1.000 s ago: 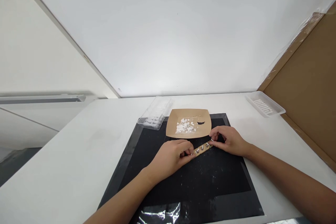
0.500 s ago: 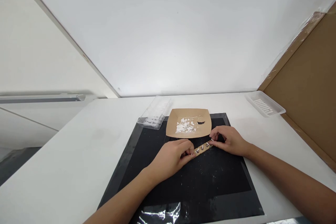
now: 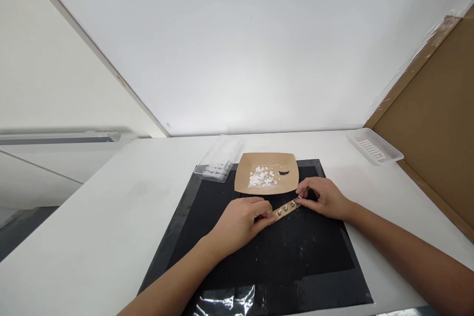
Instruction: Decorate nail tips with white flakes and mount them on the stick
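Along the far half of the black mat point(image 3: 296, 256), which lies on the white table point(image 3: 92, 207) and reaches to its near edge:

Item: one narrow tan strip point(image 3: 282, 211), just on the near side of the brown tray, set aslant, its right end closer to the table's far edge than its left.

Item: a row of three small metal fittings point(image 3: 286, 208) on the strip, white bits at their tops.

Item: my left hand point(image 3: 242, 219), thumb and forefinger pinched on the strip's left end, other fingers curled.

Item: my right hand point(image 3: 323, 197), thumb and forefinger drawn narrow at the strip's right end, a small white sliver point(image 3: 299, 197) between their tips; whether they press the strip as well, I cannot tell.

Item: the brown tray point(image 3: 244, 163), over the mat's far edge, bearing a heap of white pieces point(image 3: 261, 177) and one dark curved piece point(image 3: 283, 173).

Item: a clear plastic case point(image 3: 222, 150), across the mat's far left corner, contents indistinct.

Item: a translucent container point(image 3: 387, 153), at the table's far right corner beside a cardboard panel point(image 3: 437, 123), holding rows of small white blocks point(image 3: 371, 149).
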Motion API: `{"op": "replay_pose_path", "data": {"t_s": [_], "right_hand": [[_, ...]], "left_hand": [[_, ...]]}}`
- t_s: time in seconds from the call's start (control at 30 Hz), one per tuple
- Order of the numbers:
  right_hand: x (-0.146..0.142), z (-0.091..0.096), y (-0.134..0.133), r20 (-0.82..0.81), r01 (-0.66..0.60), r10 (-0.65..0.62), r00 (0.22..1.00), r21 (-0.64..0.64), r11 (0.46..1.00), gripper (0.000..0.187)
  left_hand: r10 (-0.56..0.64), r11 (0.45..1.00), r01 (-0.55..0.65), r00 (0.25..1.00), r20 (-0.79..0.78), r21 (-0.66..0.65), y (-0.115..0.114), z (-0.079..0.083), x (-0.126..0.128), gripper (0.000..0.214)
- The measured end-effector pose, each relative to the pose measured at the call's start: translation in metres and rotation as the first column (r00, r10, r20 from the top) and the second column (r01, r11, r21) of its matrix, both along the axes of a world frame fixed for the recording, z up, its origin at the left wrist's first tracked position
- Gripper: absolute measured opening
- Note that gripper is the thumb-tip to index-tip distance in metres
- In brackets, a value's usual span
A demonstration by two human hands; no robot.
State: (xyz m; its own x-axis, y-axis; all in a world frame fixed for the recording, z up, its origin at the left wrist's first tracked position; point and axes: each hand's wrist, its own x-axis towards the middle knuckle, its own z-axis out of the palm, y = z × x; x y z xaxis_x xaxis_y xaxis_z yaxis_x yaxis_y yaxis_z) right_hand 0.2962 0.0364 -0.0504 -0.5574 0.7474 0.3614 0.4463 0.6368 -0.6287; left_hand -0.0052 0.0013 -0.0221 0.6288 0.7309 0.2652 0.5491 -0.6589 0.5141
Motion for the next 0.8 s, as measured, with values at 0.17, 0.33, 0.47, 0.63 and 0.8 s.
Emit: {"op": "replay_pose_path", "data": {"t_s": [0.17, 0.33, 0.47, 0.63, 0.8], "right_hand": [[-0.0002, 0.0002, 0.0005, -0.003, -0.008, 0.008, 1.0, 0.0, 1.0, 0.017], [-0.0005, 0.001, 0.0004, 0.0, -0.004, 0.004, 1.0, 0.001, 1.0, 0.018], [0.0001, 0.0001, 0.0005, -0.001, -0.003, 0.003, 1.0, -0.008, 1.0, 0.018], [0.0005, -0.0004, 0.0012, 0.0, -0.007, 0.007, 1.0, 0.011, 1.0, 0.018], [0.0, 0.0019, 0.0009, 0.004, -0.011, 0.011, 1.0, 0.017, 1.0, 0.017]], "left_hand": [[0.042, 0.999, -0.042, 0.999, -0.027, 0.012, 0.0, -0.0014, -0.0005, 0.031], [0.044, 0.996, -0.044, 0.999, 0.0, -0.084, -0.0006, 0.0014, -0.0003, 0.01], [0.008, 1.0, -0.008, 1.0, -0.01, -0.022, -0.0004, 0.0, -0.0005, 0.013], [0.011, 0.995, -0.008, 1.0, -0.03, 0.096, 0.0004, -0.0058, -0.0019, 0.028], [0.023, 0.997, -0.02, 0.999, -0.044, 0.068, -0.0009, -0.0042, -0.0024, 0.025]]}}
